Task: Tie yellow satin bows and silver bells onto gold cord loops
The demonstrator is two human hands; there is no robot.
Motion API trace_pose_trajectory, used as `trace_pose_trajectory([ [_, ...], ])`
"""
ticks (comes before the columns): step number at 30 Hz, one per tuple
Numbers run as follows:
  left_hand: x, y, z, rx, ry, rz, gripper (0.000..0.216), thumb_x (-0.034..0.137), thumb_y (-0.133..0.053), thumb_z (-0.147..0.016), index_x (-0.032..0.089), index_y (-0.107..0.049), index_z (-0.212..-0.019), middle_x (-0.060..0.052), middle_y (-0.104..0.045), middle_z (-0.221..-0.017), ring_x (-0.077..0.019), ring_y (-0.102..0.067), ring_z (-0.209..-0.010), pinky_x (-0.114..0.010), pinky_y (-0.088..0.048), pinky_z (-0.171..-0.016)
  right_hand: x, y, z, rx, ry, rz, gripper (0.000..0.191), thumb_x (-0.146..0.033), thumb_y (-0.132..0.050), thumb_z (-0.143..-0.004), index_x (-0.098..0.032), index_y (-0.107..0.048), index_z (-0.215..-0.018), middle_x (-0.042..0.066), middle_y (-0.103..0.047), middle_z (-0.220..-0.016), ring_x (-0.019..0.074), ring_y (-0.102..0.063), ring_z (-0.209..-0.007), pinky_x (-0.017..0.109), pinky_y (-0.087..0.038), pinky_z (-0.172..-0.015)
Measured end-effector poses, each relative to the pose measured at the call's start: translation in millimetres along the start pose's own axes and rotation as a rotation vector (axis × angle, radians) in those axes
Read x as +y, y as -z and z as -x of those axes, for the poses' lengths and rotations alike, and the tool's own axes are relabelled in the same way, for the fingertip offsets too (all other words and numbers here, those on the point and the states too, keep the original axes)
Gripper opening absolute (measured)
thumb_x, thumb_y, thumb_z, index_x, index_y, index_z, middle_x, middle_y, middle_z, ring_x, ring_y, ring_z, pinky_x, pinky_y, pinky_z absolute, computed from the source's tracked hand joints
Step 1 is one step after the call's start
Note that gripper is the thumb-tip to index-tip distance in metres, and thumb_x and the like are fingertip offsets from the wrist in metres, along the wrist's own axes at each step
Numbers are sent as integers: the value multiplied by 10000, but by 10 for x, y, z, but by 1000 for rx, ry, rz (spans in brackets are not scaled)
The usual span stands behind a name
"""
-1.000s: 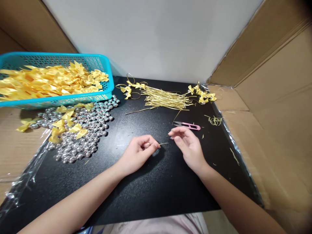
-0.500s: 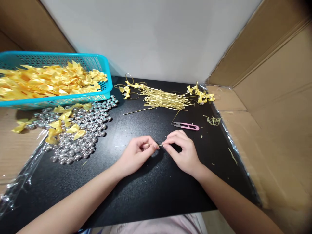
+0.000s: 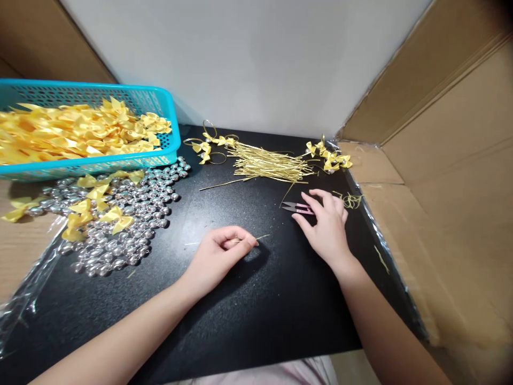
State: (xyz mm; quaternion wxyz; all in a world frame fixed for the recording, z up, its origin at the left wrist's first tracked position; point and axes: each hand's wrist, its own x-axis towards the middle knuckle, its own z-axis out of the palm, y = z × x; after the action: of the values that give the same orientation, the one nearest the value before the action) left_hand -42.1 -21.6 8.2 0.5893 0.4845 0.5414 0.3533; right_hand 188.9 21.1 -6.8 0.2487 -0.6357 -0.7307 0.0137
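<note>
My left hand (image 3: 218, 259) is closed in a pinch on a thin gold cord (image 3: 263, 236), whose short end sticks out to the right past the fingertips. A fine pale strand (image 3: 191, 244) shows on the other side of this hand; whether it is the same cord I cannot tell. Over the pink-handled thread snips (image 3: 295, 207) is my right hand (image 3: 329, 230), thumb and fingers spread apart. The snips lie with blades to the left, and their handle is partly hidden under the fingers.
A bundle of gold cords (image 3: 268, 163) lies at the back, with finished yellow bow loops (image 3: 206, 149) beside it. Silver beads (image 3: 116, 235) spread at left, below a blue basket (image 3: 175, 128) of yellow bows. Cord scraps (image 3: 352, 200) lie at right, near the cardboard wall (image 3: 449, 160).
My right hand has let go of the cord and moved right and away from me to the thread snips, its fingers opening. My left hand still pinches the cord.
</note>
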Motion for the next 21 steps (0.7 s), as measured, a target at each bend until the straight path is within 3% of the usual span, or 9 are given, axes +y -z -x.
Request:
trace_pose_trajectory([
  [6, -40, 14, -11, 64, 41, 68, 351, 486, -736, -681, 136, -747, -705, 77, -288, -431, -58, -201, -453, -209, -137, -453, 68, -82, -16, -44, -52, 20, 185, -321, -702, -833, -249, -725, -1001, 75, -609, -1238, 318, -475, -1132, 476, -357, -905],
  [11, -78, 13, -25, 141, 45, 153, 338, 467, -785, -643, 140, -777, -728, 67, -325, -440, -58, -233, -466, -212, -152, -462, 95, -63, -42, -70, -62, -79, 135, -340, -663, -847, -236, -694, -928, 87, -612, -1176, 313, -470, -1112, 496, -345, -925],
  [14, -92, 8, -30, 165, 31, 208, 324, 457, -795, -637, 143, -773, -713, 79, -280, -431, -56, -216, -460, -216, -145, -459, 66, 1, -54, -42, -129, -387, 168, -376, -645, -832, -226, -654, -908, 100, -611, -1150, 313, -455, -1143, 509, -333, -977],
  [16, -89, 2, -32, 172, 16, 222, 315, 450, -793, -641, 143, -774, -706, 77, -291, -428, -59, -226, -460, -218, -150, -458, -25, 48, -21, -51, -160, -608, 212, -412, -593, -859, -220, -594, -949, 93, -629, -1059, 269, -524, -1060, 462, -404, -935],
  [18, -81, -5, -33, 172, 1, 225, 298, 438, -788, -652, 145, -777, -707, 73, -312, -427, -60, -237, -460, -220, -157, -460, -177, 74, 66, -130, -177, -770, 248, -455, -497, -915, -220, -521, -991, 44, -614, -865, 192, -575, -802, 356, -480, -741],
  [19, -76, -9, -33, 170, -6, 228, 287, 429, -786, -656, 147, -778, -709, 72, -319, -426, -60, -241, -460, -220, -162, -460, -266, 76, 127, -195, -188, -846, 268, -479, -448, -937, -221, -494, -994, 7, -567, -759, 154, -531, -657, 300, -456, -617],
  [21, -69, -14, -33, 168, -21, 232, 267, 413, -782, -660, 151, -780, -714, 73, -326, -422, -62, -249, -458, -219, -174, -458, -441, 59, 268, -395, -304, -1130, 302, -512, -437, -950, -219, -486, -1004, -37, -461, -689, 103, -398, -540, 243, -352, -512],
])
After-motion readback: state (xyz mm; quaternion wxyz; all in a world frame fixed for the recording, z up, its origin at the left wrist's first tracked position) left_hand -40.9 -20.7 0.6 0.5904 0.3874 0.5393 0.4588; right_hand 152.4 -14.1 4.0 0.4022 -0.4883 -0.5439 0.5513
